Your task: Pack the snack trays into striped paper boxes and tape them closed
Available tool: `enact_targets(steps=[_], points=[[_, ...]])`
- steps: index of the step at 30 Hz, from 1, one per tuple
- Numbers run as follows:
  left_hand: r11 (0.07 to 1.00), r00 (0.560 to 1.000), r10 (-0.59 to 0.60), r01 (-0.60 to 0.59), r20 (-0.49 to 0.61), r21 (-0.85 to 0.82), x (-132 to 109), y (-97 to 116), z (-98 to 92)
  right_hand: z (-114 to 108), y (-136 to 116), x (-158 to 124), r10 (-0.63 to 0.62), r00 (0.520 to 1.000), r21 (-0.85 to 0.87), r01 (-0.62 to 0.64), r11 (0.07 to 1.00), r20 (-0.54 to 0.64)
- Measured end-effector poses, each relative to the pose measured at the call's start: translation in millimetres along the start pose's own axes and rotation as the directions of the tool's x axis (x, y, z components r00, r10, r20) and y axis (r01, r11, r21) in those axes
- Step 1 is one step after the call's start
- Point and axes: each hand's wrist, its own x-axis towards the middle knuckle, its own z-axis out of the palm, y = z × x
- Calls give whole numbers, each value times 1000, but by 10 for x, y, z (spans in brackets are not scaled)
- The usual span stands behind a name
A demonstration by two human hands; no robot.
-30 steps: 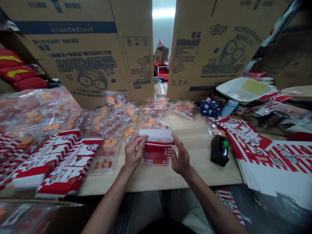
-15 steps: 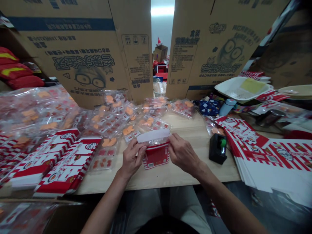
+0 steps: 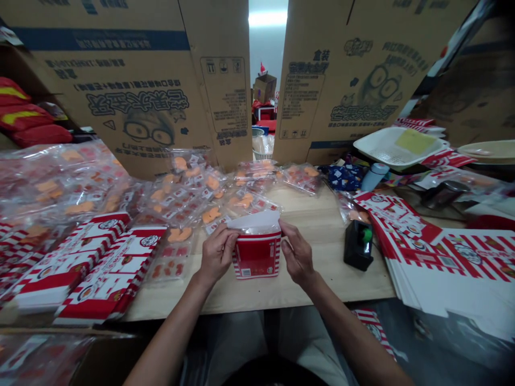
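Note:
A red paper box (image 3: 257,252) with striped sides stands upright at the front middle of the table. Its white top flap (image 3: 255,221) is raised, and clear plastic wrapping (image 3: 256,230) shows inside the opening. My left hand (image 3: 217,249) pinches the box's upper left edge between thumb and fingers. At the upper right edge, my right hand (image 3: 296,251) holds the box, fingers behind the corner and thumb lower in front. To the left of the box lie clear packs (image 3: 171,265) of orange and red pieces.
Folded red-and-white cartons (image 3: 112,268) are stacked at left, with a heap of clear packs behind. A black tape dispenser (image 3: 358,246) stands to the right, beside flat printed card sheets (image 3: 450,257). Large cardboard panels (image 3: 148,80) wall off the back. A white basket (image 3: 398,147) sits at back right.
The box has become more upright and its red front shows more fully. My right hand has moved down its right edge and turned, with the thumb now facing me.

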Motion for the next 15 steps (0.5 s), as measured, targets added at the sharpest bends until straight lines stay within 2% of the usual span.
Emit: enact_targets(steps=[4, 7, 9, 12, 15], points=[[1000, 1000, 2, -2, -25, -3, -104, -9, 50, -88, 12, 27, -189, 979, -125, 197, 972, 73], [997, 978, -65, 57, -200, -47, -220, -28, 89, -188, -26, 122, -226, 962, -122, 245, 962, 153], [995, 973, -78, 63, -218, -76, -260, -28, 72, -262, -76, 218, -215, 951, -84, 238, 968, 223], [990, 993, -58, 44, -107, -131, -251, 18, -6, -349, -145, 326, -160, 937, -4, 169, 986, 310], [950, 980, -187, 162, -72, -267, -212, 104, -59, -354, -171, 318, -82, 942, 78, 60, 995, 327]])
